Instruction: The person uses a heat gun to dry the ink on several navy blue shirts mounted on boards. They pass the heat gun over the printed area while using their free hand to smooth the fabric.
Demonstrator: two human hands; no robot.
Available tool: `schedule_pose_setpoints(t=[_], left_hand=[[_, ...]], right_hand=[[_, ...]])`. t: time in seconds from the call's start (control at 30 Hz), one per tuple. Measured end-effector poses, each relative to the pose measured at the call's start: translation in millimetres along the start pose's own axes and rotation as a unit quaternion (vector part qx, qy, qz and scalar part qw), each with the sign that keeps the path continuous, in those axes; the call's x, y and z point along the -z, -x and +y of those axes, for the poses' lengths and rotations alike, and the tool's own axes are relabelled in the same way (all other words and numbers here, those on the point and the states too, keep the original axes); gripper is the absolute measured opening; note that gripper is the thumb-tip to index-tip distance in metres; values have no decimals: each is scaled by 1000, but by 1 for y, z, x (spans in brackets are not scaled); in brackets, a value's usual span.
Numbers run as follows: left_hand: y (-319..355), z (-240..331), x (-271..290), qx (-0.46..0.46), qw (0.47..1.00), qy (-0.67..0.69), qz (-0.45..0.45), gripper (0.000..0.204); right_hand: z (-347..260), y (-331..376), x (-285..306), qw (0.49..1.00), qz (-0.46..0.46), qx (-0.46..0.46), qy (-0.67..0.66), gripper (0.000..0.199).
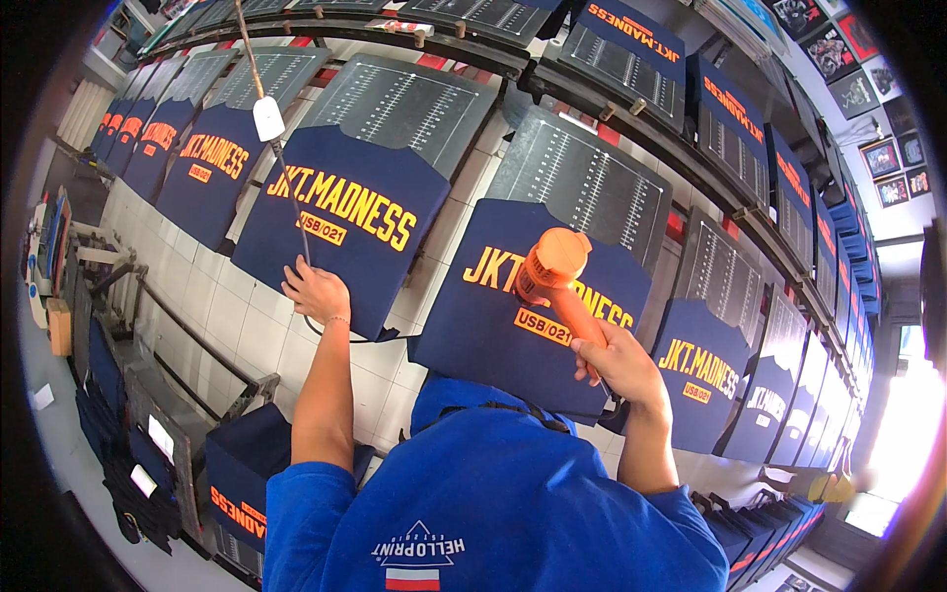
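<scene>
Head view: The right hand point(623, 363) has its grip around an orange heat gun point(560, 259) above a navy fabric panel point(473, 331); the left hand point(320, 294) clasps a hanging cable point(292, 192). Lettering looks printed, drying apparently under way; panels left undried cannot be told.

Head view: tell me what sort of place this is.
Probably a garment-printing workshop: dark marked boards stand in long rows, lettered navy fabric pieces lie on many of them, and the right hand holds an orange dryer-like tool over one.
</scene>
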State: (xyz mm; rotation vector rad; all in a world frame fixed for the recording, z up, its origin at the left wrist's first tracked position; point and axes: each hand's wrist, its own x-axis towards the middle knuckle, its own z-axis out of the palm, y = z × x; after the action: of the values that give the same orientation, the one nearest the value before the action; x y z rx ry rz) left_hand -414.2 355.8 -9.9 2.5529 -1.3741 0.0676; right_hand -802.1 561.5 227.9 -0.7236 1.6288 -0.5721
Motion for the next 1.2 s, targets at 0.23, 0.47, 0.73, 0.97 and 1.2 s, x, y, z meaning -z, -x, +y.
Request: schedule_pose_setpoints(t=[0.23, 0.47, 0.73, 0.97, 1.2], left_hand=[[1, 3, 6, 5, 1000, -3, -12, 44], [0, 4, 3, -2, 1000, -2, 1, 41], [0, 2, 1, -3, 1000, 4, -1, 40], [1, 1, -1, -8, 1000, -9, 4, 39], [0, 1, 2, -3, 1000, -11, -5, 40]], right_hand=[[8, 3, 5, 1000, 15, 18, -5, 32], [9, -22, 6, 998, 46, 54, -2, 29], [0, -31, 11, 996, 67, 59, 3, 26], [6, -16, 14, 998, 54, 33, -18, 29], [14, 2, 10, 999, 8, 16, -40, 23]])
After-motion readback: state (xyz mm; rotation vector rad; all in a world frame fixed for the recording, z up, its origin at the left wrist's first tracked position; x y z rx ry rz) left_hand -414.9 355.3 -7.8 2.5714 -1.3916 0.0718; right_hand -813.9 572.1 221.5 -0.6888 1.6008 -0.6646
